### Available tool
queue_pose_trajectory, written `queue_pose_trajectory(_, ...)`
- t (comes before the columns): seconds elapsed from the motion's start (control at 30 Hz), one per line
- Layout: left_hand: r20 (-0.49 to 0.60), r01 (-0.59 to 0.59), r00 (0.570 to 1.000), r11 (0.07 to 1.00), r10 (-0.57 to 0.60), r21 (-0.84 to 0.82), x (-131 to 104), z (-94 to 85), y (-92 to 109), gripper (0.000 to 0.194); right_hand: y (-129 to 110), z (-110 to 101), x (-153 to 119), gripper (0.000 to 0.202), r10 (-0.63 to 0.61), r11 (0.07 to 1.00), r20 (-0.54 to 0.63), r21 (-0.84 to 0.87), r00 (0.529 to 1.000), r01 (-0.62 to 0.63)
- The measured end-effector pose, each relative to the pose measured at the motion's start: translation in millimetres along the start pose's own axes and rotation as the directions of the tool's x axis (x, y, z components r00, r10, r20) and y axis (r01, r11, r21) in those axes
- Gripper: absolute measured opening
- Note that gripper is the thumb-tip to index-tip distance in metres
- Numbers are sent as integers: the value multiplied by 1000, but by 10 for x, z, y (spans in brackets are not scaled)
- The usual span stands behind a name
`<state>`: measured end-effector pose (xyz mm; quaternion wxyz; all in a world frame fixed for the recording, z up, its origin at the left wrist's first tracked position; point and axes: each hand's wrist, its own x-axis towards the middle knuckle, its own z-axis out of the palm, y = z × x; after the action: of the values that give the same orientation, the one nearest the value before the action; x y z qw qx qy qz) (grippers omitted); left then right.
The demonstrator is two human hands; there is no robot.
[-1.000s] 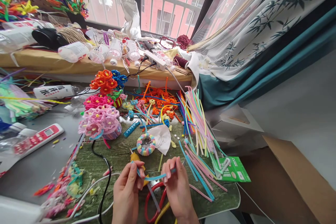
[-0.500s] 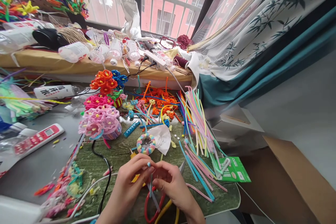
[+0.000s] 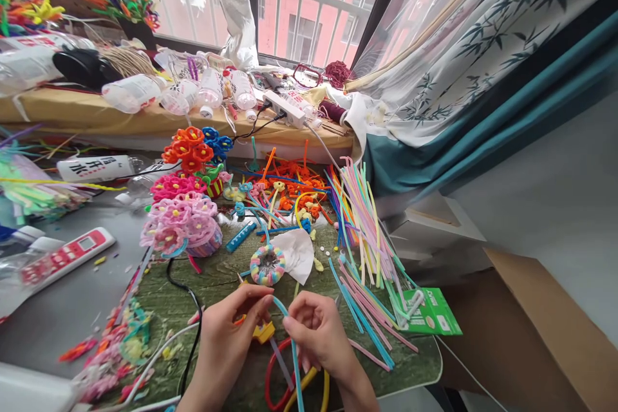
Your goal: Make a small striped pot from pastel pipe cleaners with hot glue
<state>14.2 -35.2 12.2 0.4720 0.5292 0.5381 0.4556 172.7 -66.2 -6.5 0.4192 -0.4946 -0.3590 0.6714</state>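
Observation:
A light blue pipe cleaner [image 3: 295,360] runs between my two hands and hangs down toward me. Its upper end is pinched by my left hand [image 3: 234,328], thumb against forefinger. My right hand [image 3: 321,331] is closed on the same stem a little lower, thumb pressed over it. Under my hands lie scissors with red and yellow handles [image 3: 269,373] and a yellow glue gun [image 3: 263,333] with a clear stick, both partly covered. Just beyond my fingers sits a ring of pastel pipe cleaner [image 3: 268,264], beside a crumpled white tissue [image 3: 295,254].
Bundled pastel pipe cleaners [image 3: 364,225] lie to the right by a green packet [image 3: 434,312]. Finished pipe cleaner flowers [image 3: 181,219] stand left of a blue lighter-like stick [image 3: 241,237]. A black cable [image 3: 196,299] crosses the left side. Bottles [image 3: 132,91] crowd the sill.
My hands have moved apart slightly. The light blue pipe cleaner, bunched at the fingertips before, now shows as a longer curved stem between them.

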Motion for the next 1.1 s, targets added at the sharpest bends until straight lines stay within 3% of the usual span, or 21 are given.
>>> queue_pose_trajectory(0.3,-51,-245,964,948,260,203,-7,10,-94,9,-26,65,71,43,41,992,47,120,998,-46)
queue_pose_trajectory(0.43,32,-451,885,837,465,310,-4,8,-115,18,-59,83,116,49,46,989,64,138,997,-54)
queue_pose_trajectory(0.53,62,-542,823,748,565,383,4,13,-104,17,-73,75,132,50,48,989,55,140,997,-55)
queue_pose_trajectory(0.73,110,-598,775,667,622,443,16,36,-66,15,-69,39,129,47,22,991,45,128,999,-28)
queue_pose_trajectory(1.1,126,-590,782,658,610,468,7,67,-110,17,51,-10,157,41,-21,990,50,140,999,14)
